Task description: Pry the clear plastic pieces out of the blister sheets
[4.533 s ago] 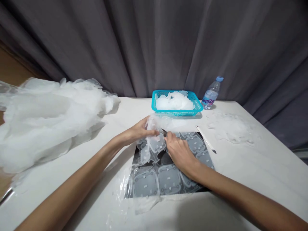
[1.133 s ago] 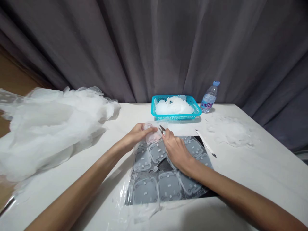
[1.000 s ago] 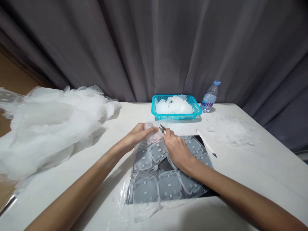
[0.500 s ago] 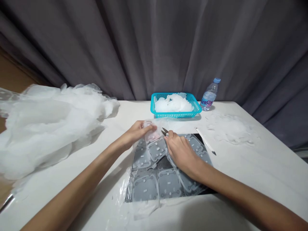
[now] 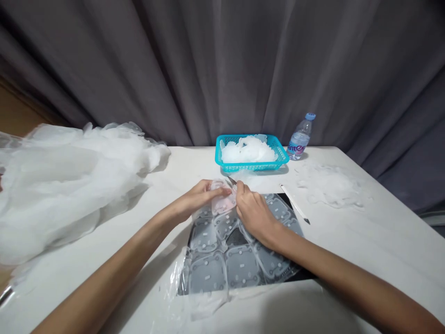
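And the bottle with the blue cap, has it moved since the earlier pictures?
No. The bottle keeps its place just right of the teal basket on the table; the slight shift in view affects all three.

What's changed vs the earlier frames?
Since half a second ago, the right hand has moved the snips leftward to the left hand's fingertips. The translucent plastic sheet, partly lifted in the first frame, lies flatter over the black mat. Unmoved: blue basket, bottle, dark-tipped white stick.
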`<state>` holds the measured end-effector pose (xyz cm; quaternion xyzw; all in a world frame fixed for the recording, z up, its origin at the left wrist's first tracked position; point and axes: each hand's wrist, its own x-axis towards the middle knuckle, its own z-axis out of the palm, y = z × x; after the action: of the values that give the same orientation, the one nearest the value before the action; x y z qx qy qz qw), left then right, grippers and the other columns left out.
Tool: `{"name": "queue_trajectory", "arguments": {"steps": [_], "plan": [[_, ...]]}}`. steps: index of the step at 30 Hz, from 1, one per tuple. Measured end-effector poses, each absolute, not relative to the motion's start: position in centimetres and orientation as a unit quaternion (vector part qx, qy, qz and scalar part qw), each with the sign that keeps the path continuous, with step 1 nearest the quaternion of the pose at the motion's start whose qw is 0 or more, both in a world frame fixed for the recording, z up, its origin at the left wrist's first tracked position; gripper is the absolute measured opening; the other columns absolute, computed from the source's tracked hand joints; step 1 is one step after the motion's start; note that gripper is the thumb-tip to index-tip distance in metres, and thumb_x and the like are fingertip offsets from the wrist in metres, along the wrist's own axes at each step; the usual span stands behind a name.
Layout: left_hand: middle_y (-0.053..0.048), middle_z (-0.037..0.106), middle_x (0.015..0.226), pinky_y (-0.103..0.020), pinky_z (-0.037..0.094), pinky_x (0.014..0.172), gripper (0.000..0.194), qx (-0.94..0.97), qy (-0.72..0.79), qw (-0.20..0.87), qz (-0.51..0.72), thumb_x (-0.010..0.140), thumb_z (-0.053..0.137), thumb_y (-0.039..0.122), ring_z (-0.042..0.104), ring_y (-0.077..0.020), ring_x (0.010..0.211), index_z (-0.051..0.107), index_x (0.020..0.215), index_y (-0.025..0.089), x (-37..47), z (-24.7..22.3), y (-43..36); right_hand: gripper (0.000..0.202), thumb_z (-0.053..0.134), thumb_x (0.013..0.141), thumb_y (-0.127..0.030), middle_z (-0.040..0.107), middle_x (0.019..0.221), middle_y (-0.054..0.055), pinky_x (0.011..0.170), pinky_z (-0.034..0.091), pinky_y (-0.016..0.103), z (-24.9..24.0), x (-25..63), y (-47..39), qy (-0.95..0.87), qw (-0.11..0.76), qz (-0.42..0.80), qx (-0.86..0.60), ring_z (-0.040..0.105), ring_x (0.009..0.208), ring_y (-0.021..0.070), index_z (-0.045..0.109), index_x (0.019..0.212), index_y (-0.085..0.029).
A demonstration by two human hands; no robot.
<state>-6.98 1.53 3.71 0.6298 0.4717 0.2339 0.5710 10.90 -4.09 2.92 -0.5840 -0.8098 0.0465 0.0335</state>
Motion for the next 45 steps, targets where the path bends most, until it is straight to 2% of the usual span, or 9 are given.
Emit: {"name": "queue_trajectory", "arguments": {"steps": [5,11,19,25,27,32,37,42,45], "plan": [[-0.001,0.072,0.077,-0.024,0.048,0.067,0.036,0.631,0.472,0.573,0.226,0.081,0.078,0.053,0.064,-0.0174,0.07,0.073,0.083,0.017,-6.9,3.7,1.4,0.032,0.034,0.103,-0.001,0.07,0.112,0.018,0.078,0.063,0.031,2.3,10.5,-3.6,-0.81,0.032,-0.006,-0.586,0.078,0.098,0.0253,0.044,0.133,-0.006],[-0.002,0.076,0.085,-0.027,0.05,0.073,0.039,0.65,0.479,0.545,0.227,0.079,0.078,0.053,0.067,-0.021,0.078,0.077,0.09,0.016,-7.1,3.1,1.9,0.026,0.038,0.105,-0.004,0.07,0.109,0.017,0.076,0.062,0.024,1.8,10.3,-3.4,-0.81,0.028,-0.057,-0.583,0.078,0.094,0.0215,0.046,0.129,-0.008],[-0.002,0.074,0.081,-0.028,0.049,0.074,0.036,0.667,0.486,0.52,0.22,0.08,0.074,0.053,0.065,-0.0216,0.077,0.076,0.086,0.017,-6.8,4.0,1.4,0.028,0.028,0.108,-0.004,0.07,0.108,0.016,0.077,0.061,0.024,1.6,9.8,-3.3,-0.815,0.028,-0.055,-0.577,0.078,0.094,0.0203,0.05,0.123,-0.011],[0.001,0.063,0.066,-0.025,0.037,0.057,0.039,0.723,0.522,0.417,0.178,0.076,0.078,0.056,0.05,-0.0153,0.06,0.073,0.077,0.018,-9.8,5.8,3.1,0.034,0.019,0.114,-0.019,0.071,0.11,0.018,0.074,0.06,0.028,2.6,10.8,-3.1,-0.798,0.028,-0.022,-0.602,0.079,0.093,0.0222,0.049,0.127,-0.01],[0.0,0.062,0.064,-0.025,0.034,0.055,0.043,0.718,0.55,0.391,0.172,0.075,0.078,0.061,0.048,-0.0153,0.058,0.073,0.074,0.018,-11.2,5.8,3.9,0.031,0.025,0.115,-0.021,0.072,0.112,0.018,0.075,0.059,0.029,3.1,11.7,-3.3,-0.796,0.026,0.001,-0.605,0.079,0.095,0.0235,0.051,0.125,-0.011],[-0.003,0.068,0.07,-0.026,0.039,0.06,0.049,0.698,0.592,0.378,0.141,0.071,0.079,0.068,0.058,-0.0206,0.066,0.072,0.073,0.019,-13.2,4.4,5.2,0.025,0.041,0.112,-0.029,0.077,0.098,0.017,0.074,0.054,0.032,3.6,13.7,-4.7,-0.816,-0.005,0.039,-0.576,0.078,0.093,0.0289,0.06,0.113,-0.012],[-0.003,0.069,0.07,-0.026,0.04,0.065,0.049,0.739,0.588,0.313,0.097,0.065,0.08,0.067,0.063,-0.0238,0.071,0.072,0.077,0.02,-14.1,2.6,6.2,0.028,0.04,0.113,-0.031,0.078,0.1,0.017,0.071,0.05,0.032,3.2,13.6,-5.0,-0.817,-0.016,0.054,-0.573,0.079,0.093,0.0289,0.061,0.119,-0.013],[-0.004,0.066,0.07,-0.03,0.042,0.071,0.043,0.757,0.589,0.27,0.081,0.067,0.08,0.061,0.061,-0.025,0.073,0.068,0.075,0.02,-14.7,2.0,6.7,0.029,0.045,0.112,-0.035,0.079,0.1,0.012,0.071,0.045,0.03,3.3,14.2,-4.6,-0.827,-0.034,0.065,-0.557,0.077,0.095,0.0268,0.066,0.115,-0.015],[-0.008,0.067,0.088,-0.034,0.043,0.08,0.036,0.776,0.577,0.233,0.1,0.072,0.078,0.051,0.061,-0.0276,0.084,0.067,0.086,0.02,-13.9,2.6,5.9,0.026,0.048,0.111,-0.034,0.079,0.099,0.01,0.068,0.04,0.03,3.5,14.5,-5.2,-0.836,-0.029,0.058,-0.546,0.076,0.093,0.0256,0.068,0.114,-0.017]]}}
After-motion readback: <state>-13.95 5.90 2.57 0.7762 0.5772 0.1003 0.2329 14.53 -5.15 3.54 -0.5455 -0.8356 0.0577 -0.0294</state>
